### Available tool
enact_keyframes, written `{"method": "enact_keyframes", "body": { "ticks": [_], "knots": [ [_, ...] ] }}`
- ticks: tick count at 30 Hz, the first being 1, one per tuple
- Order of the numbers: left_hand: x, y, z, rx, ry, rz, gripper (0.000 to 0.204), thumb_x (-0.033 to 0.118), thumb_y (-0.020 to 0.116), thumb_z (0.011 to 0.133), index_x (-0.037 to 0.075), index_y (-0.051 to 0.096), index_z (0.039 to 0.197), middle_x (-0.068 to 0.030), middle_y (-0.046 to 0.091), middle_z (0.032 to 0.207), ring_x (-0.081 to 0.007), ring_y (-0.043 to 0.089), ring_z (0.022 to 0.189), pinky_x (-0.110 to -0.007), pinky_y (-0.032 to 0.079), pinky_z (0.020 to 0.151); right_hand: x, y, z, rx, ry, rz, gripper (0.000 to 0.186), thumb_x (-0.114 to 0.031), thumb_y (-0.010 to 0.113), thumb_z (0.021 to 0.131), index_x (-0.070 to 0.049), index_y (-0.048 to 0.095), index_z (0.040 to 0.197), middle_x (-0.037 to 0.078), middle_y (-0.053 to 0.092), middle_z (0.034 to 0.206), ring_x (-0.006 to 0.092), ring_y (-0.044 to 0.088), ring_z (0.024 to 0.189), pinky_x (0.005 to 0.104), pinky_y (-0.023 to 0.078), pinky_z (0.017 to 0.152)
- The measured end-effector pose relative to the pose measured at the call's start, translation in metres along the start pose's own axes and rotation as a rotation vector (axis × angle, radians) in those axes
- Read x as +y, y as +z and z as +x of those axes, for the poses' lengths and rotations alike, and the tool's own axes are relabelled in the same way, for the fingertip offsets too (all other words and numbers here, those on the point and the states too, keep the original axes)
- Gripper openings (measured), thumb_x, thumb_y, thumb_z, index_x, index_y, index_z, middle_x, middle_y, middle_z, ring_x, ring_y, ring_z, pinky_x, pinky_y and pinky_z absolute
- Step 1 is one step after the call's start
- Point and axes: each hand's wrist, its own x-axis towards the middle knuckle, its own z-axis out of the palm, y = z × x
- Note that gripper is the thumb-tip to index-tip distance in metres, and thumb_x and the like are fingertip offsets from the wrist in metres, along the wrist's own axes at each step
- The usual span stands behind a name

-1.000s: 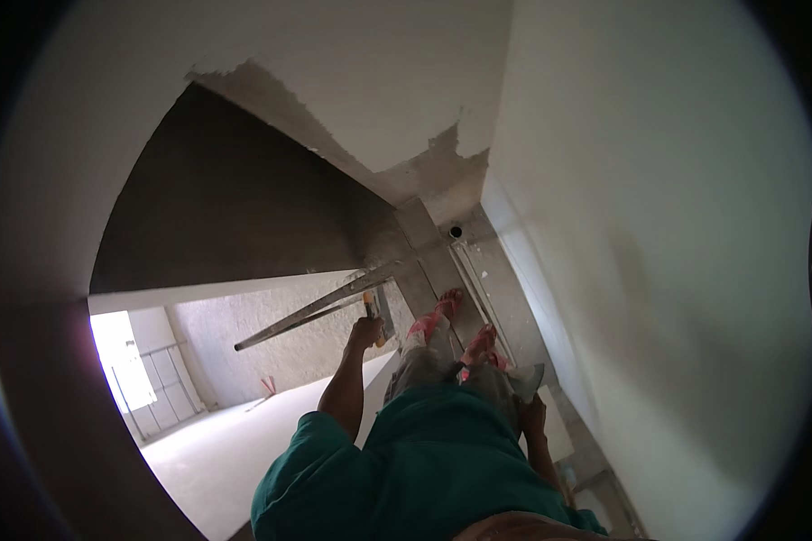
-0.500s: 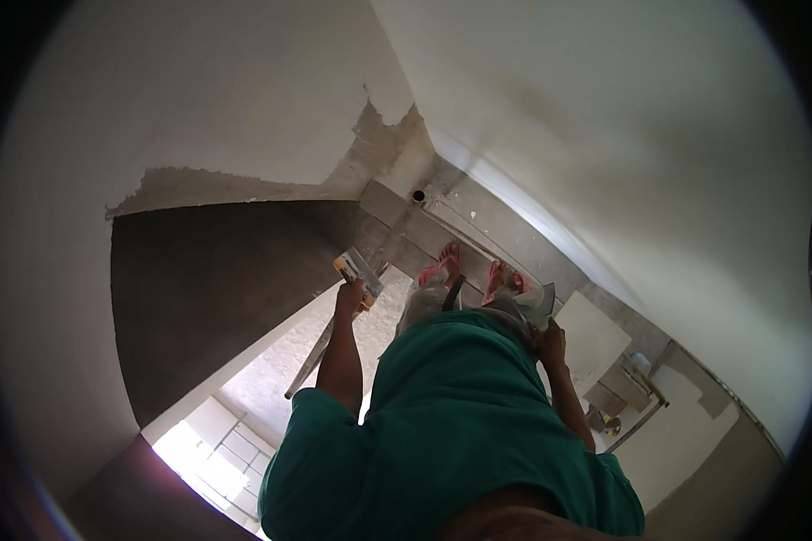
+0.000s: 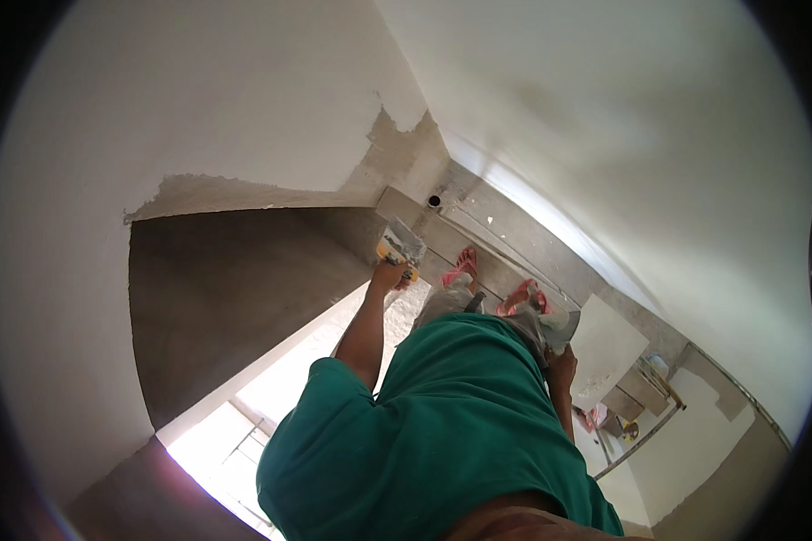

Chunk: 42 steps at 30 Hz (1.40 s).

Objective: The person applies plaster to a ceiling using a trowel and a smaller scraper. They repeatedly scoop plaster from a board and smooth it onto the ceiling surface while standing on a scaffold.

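My left hand (image 3: 390, 274) is closed round a wide putty knife (image 3: 404, 242) with a pale blade and yellow and dark parts. It is held out in front of me, apart from the wall. Low beside my right leg, my right hand (image 3: 562, 365) grips a second putty knife (image 3: 564, 331), whose broad grey blade points forward. My fingers cover its handle. On the left, the white-coated wall (image 3: 244, 99) ends in a ragged edge above a bare grey-brown strip (image 3: 226, 194).
Another white wall (image 3: 622, 135) meets it in a corner ahead. A dark round pipe opening (image 3: 434, 201) lies on the floor near that corner. A pale board (image 3: 609, 347), a metal bar (image 3: 641, 439) and boxes (image 3: 636, 397) are at my right. A bright opening (image 3: 216, 460) is behind left.
My left hand has moved forward and to the right with its putty knife. The right hand stays low by my leg. The whole view has shifted slightly.
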Motion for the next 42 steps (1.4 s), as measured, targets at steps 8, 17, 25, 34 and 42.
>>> {"method": "enact_keyframes", "body": {
  "ticks": [8,17,25,34,42],
  "knots": [
    [-0.032,0.032,-0.005,0.272,0.412,0.282,0.048,0.043,0.065,0.079,-0.005,0.062,0.073,-0.0157,0.063,0.059,-0.0227,0.064,0.052,-0.036,0.049,0.049,0.037,-0.013,0.009,0.056,-0.071,-0.030,0.043,-0.031,0.069,0.077,0.005,0.060,0.099,0.029,0.065,0.087,0.0458,0.063,0.084,0.0510,0.048,0.071],
    [-0.061,0.114,-0.028,-0.025,0.350,-0.047,0.039,0.032,0.048,0.092,-0.002,0.061,0.107,-0.0176,0.063,0.067,-0.0245,0.067,0.060,-0.037,0.052,0.053,0.100,-0.046,0.013,0.062,-0.098,-0.014,0.041,-0.029,0.069,0.077,0.003,0.061,0.102,0.027,0.066,0.090,0.0451,0.063,0.087,0.0514,0.048,0.074],
    [-0.099,0.263,-0.030,-0.143,0.433,0.214,0.037,0.035,0.055,0.089,0.007,0.061,0.113,-0.0138,0.067,0.082,-0.0235,0.068,0.072,-0.039,0.055,0.069,0.148,-0.078,0.006,0.065,0.018,-0.045,0.048,-0.032,0.069,0.078,0.004,0.061,0.108,0.029,0.065,0.096,0.0459,0.062,0.093,0.0503,0.049,0.078],
    [-0.061,0.327,-0.091,0.032,0.422,0.686,0.042,0.040,0.055,0.087,0.012,0.062,0.116,-0.0199,0.065,0.100,-0.0371,0.064,0.091,-0.050,0.051,0.079,0.176,-0.100,0.020,0.045,-0.011,-0.037,0.046,-0.031,0.071,0.076,0.002,0.062,0.106,0.028,0.066,0.092,0.0461,0.062,0.091,0.0514,0.049,0.076],
    [-0.120,0.320,-0.103,0.320,1.081,0.850,0.036,0.023,0.051,0.088,0.013,0.057,0.122,-0.0186,0.065,0.094,-0.0360,0.065,0.084,-0.049,0.052,0.072,0.189,-0.102,0.025,0.029,-0.030,-0.091,0.044,-0.029,0.071,0.075,0.000,0.063,0.107,0.027,0.066,0.092,0.0458,0.063,0.090,0.0514,0.049,0.077]
  ]
}}
